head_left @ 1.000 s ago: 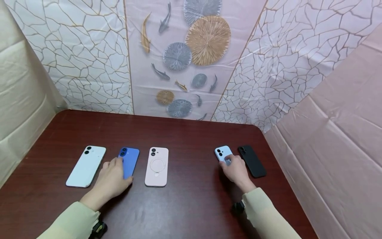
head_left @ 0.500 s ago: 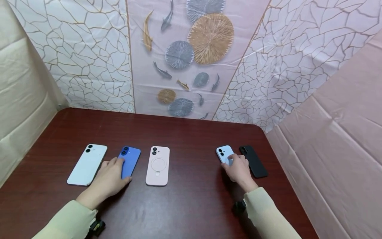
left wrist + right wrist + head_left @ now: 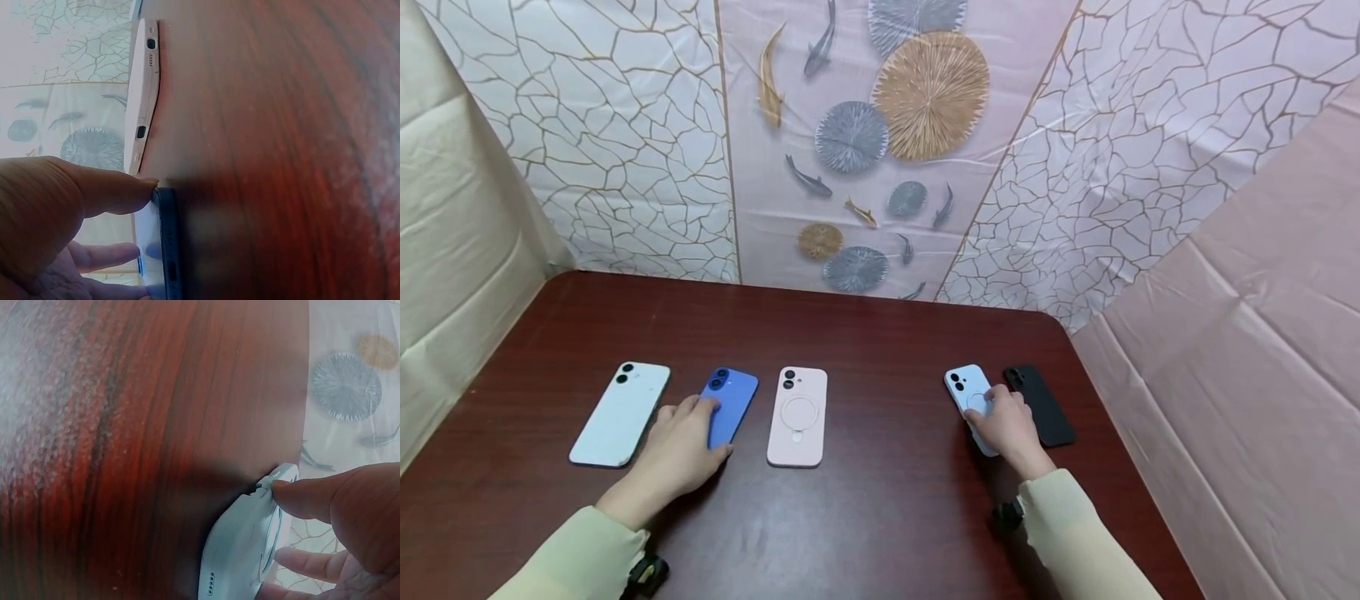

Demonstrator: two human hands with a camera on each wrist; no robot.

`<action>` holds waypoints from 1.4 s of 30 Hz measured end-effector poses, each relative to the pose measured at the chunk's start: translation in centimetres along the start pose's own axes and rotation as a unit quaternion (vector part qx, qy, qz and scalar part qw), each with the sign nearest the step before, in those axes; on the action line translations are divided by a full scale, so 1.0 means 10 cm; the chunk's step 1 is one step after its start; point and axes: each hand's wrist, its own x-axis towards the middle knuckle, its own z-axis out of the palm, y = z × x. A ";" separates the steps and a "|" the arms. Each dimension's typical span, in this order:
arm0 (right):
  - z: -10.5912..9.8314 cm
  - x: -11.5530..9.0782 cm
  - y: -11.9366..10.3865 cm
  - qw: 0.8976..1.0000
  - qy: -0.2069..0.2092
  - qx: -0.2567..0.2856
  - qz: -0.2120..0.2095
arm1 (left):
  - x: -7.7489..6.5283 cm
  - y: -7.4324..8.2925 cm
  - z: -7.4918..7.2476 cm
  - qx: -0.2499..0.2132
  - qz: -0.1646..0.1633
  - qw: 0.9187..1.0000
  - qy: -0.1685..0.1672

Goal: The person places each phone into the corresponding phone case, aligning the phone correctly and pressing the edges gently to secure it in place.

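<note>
In the head view my left hand (image 3: 673,450) grips a blue phone (image 3: 730,408) lying back up on the table. The left wrist view shows the thumb on one long edge of this blue phone (image 3: 167,244) and fingertips across from it. On the right, my right hand (image 3: 1006,425) holds a light blue phone (image 3: 966,385) with a ring on its back. The right wrist view has the thumb against the side edge of this light blue phone (image 3: 240,537), fingers beyond the ring; the palm side is partly hidden.
A white phone (image 3: 620,414) lies left of the left hand. Between the hands is a pink phone (image 3: 797,417) with a ring. A black phone (image 3: 1039,404) lies close by the right hand. The dark red wooden table (image 3: 865,350) meets patterned cloth at the back.
The blue phone has shifted slightly right with my left hand on it. My right hand has moved slightly right, and more of the light blue phone's lower end shows.
</note>
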 end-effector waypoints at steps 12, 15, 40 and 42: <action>0.04 -0.04 -0.01 0.999 0.026 0.017 0.007 | -0.02 0.05 0.01 -0.017 -0.004 0.999 0.032; 0.05 -0.04 0.00 0.998 0.049 0.030 0.001 | -0.02 0.08 0.01 -0.021 0.000 0.999 0.038; 0.00 -0.04 -0.02 0.997 0.042 0.055 -0.022 | -0.02 -0.06 -0.11 -0.111 -0.044 0.992 -0.051; -0.05 -0.03 -0.02 0.997 0.035 0.063 -0.025 | -0.02 -0.08 -0.10 -0.123 -0.035 0.991 -0.042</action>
